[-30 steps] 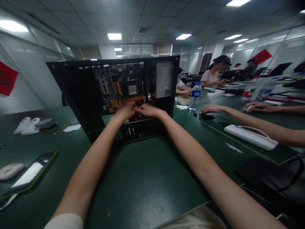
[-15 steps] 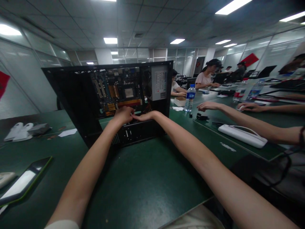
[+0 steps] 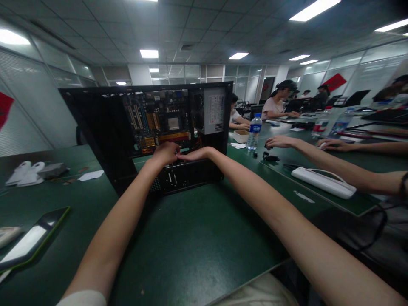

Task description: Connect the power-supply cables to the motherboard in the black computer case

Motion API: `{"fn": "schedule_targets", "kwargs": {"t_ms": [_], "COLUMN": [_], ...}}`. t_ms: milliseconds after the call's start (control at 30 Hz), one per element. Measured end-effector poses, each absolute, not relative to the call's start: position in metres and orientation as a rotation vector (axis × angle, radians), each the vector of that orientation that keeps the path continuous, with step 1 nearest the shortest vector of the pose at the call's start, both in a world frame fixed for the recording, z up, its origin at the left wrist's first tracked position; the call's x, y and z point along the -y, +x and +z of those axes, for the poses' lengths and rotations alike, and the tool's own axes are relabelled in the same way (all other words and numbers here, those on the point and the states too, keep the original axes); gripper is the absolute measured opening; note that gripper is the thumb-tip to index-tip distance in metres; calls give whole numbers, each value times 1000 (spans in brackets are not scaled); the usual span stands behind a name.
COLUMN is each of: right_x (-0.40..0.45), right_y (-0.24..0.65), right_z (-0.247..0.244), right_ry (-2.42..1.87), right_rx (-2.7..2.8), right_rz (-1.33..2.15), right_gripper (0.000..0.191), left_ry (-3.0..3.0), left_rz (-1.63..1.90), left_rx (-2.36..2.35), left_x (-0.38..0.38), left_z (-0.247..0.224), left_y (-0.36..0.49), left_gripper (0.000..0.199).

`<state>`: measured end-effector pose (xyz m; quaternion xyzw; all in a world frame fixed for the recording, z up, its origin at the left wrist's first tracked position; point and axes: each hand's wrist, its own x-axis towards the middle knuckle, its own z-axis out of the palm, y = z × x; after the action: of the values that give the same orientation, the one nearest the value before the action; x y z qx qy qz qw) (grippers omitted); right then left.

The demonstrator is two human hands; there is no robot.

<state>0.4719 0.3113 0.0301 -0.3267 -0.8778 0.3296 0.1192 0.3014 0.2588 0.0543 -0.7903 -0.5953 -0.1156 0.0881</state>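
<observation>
An open black computer case [image 3: 149,136] stands upright on a dark green table [image 3: 197,238], its side panel off so the motherboard [image 3: 156,121] and the grey power supply [image 3: 212,111] face the viewer. Both of the person's bare arms reach forward into the lower part of the case. The left hand [image 3: 165,153] and right hand [image 3: 198,154] meet there, fingertips touching, just below a red-and-yellow row of slots on the board. The left grip looks curled closed around something small (too small and dark to name); whether the right grip is pinching or flat cannot be told. The case looks like stiff sheet metal, probably heavy and steady, best held by its frame edges, while the board inside is likely fragile and better touched only at connectors or edges. On the table at left lie a phone [image 3: 30,244] with a green rim, a scrap of paper [image 3: 91,175] and some white and grey items. At right, a co-worker's arms stretch across the table near a white keyboard [image 3: 323,182], and a water bottle [image 3: 254,132] stands beyond. Other people sit at tables farther back.
</observation>
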Motion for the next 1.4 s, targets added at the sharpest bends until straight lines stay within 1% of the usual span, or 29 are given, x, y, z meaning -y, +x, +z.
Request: {"fn": "schedule_targets", "kwargs": {"t_ms": [100,200,267,433,500,600,700,800,967,1067,1167,1267,1400], "right_x": [-307,-307,-308,-313,-314,-316,-318,-317,-308,-299,-287,-271,-248], "right_y": [473,476,476,474,473,470,469,469,469,471,473,476,481], "right_z": [35,37,36,32,33,34,35,34,35,37,45,62,90], "right_ry": [-1042,-1004,-999,-978,-954,-956,-954,-942,-765,-591,-511,-418,-332], "right_rx": [2600,2508,2442,2222,2133,2025,1958,1953,2032,2086,2149,2136,2100], "right_rz": [1061,926,905,963,961,973,1002,1017,983,944,965,938,883], "right_gripper": [62,63,65,62,62,62,61,58,49,45,36,28,24], "left_ry": [-2383,-2462,-2520,-2591,-2667,-2866,-3033,-3004,-2682,-2383,-2172,-2125,-2155], "left_rz": [-380,-383,-371,-442,-545,-703,-607,-532,-899,-1211,-1483,-1556,-1633], "left_rx": [1794,1814,1818,1811,1791,1722,1596,1539,1563,1606,1561,1492,1377], "left_x": [-261,-265,-267,-268,-267,-263,-257,-252,-251,-248,-240,-229,-208], "left_z": [54,54,54,59,62,68,75,81,88,94,102,113,127], "left_y": [300,297,295,290,287,281,273,269,274,281,285,285,287], "left_gripper": [27,27,27,49,53,51,45,44,45,47,47,48,48]}}
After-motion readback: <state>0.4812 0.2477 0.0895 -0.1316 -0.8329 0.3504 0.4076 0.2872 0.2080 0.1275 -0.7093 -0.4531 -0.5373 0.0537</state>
